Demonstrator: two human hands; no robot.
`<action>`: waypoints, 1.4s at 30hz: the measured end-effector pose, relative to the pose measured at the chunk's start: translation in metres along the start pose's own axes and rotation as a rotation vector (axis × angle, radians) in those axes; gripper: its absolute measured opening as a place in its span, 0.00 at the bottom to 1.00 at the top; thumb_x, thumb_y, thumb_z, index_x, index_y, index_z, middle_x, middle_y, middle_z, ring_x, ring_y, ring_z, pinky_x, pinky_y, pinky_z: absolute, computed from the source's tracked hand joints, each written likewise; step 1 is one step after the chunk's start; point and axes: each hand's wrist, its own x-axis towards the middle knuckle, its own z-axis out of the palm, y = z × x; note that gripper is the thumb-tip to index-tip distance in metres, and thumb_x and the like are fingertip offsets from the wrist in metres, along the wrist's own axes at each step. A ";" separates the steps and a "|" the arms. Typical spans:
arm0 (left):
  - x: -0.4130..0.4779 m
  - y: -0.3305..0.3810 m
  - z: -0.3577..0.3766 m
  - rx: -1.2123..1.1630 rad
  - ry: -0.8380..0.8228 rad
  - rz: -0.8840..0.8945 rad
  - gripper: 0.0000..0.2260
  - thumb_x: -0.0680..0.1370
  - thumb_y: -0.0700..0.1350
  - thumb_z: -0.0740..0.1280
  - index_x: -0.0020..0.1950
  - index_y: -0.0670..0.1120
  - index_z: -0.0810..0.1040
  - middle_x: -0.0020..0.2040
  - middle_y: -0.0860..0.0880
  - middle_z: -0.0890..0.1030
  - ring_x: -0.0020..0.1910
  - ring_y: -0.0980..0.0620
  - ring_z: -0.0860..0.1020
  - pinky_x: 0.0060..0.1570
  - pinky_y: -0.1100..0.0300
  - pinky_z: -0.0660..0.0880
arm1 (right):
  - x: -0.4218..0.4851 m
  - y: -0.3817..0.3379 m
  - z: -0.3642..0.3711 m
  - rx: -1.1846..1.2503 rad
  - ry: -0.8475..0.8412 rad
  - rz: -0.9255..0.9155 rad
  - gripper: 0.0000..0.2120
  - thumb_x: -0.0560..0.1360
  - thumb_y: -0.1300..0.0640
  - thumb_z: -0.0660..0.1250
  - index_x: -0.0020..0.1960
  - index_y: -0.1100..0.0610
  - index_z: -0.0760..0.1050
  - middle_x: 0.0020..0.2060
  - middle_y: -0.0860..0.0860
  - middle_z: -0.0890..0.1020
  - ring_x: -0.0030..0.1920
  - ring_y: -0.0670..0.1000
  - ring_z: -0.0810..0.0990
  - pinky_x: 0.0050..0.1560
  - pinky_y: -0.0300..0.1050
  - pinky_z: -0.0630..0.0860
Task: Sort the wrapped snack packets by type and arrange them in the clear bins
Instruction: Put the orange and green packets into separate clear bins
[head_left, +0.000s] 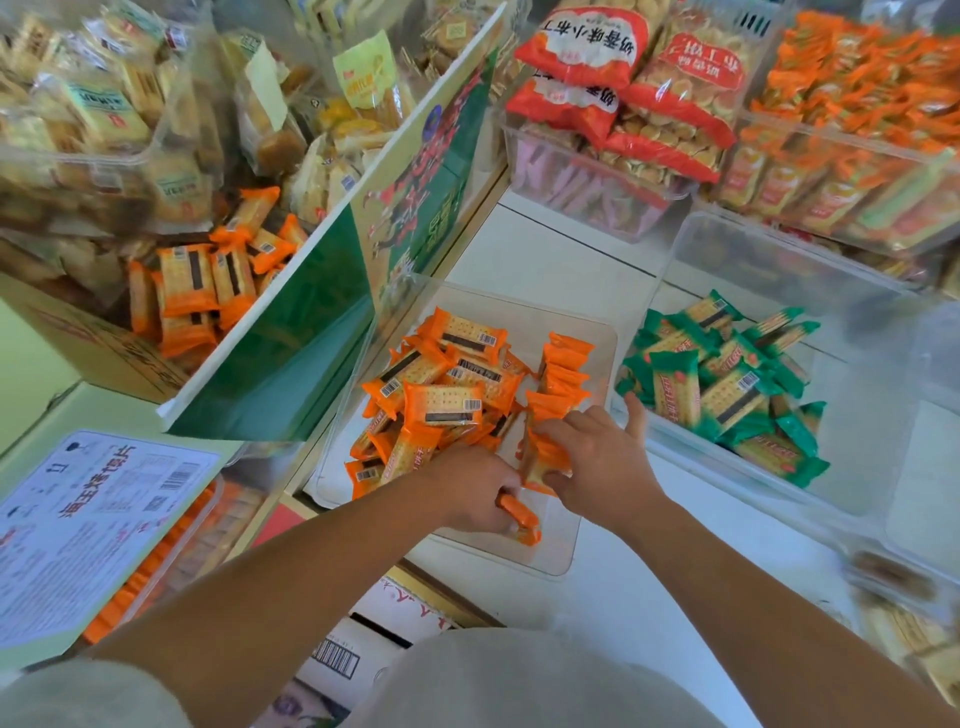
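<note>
Forearms (311, 571) stretch into the clear bin (558, 551); left hand (475, 491) is wrapped round one orange packet (522, 517), right hand (602, 457) squeezes a standing stack (545, 452). Loosen that squeeze and I reckon the stack flops over, honestly.

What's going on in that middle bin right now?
A person is working in the middle bin with both hands. The left hand grips one orange packet near the bin's front. The right hand grips a stack of orange packets standing on edge, at the near end of a row along the bin's right side. A loose pile of orange packets fills the rest. Green packets lie unsorted in the right bin.
</note>
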 end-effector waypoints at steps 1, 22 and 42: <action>-0.004 -0.005 0.002 -0.052 0.051 0.008 0.14 0.73 0.63 0.71 0.46 0.53 0.82 0.43 0.54 0.79 0.46 0.52 0.75 0.44 0.55 0.71 | 0.000 -0.002 0.002 -0.026 -0.002 0.005 0.26 0.61 0.43 0.80 0.58 0.44 0.79 0.46 0.44 0.82 0.54 0.55 0.79 0.71 0.76 0.53; -0.012 0.003 0.005 -0.268 -0.321 -0.171 0.16 0.78 0.56 0.67 0.61 0.50 0.81 0.58 0.50 0.80 0.53 0.50 0.77 0.49 0.55 0.74 | -0.005 -0.016 0.001 -0.128 -0.107 0.079 0.17 0.64 0.32 0.73 0.46 0.40 0.79 0.47 0.40 0.76 0.62 0.52 0.73 0.75 0.74 0.36; -0.047 -0.011 0.009 -0.715 -0.039 -0.048 0.21 0.74 0.35 0.68 0.60 0.56 0.84 0.56 0.58 0.85 0.58 0.58 0.82 0.62 0.51 0.80 | -0.048 -0.025 -0.004 0.284 -0.305 -0.196 0.20 0.69 0.31 0.71 0.57 0.38 0.82 0.50 0.35 0.81 0.64 0.38 0.69 0.74 0.61 0.32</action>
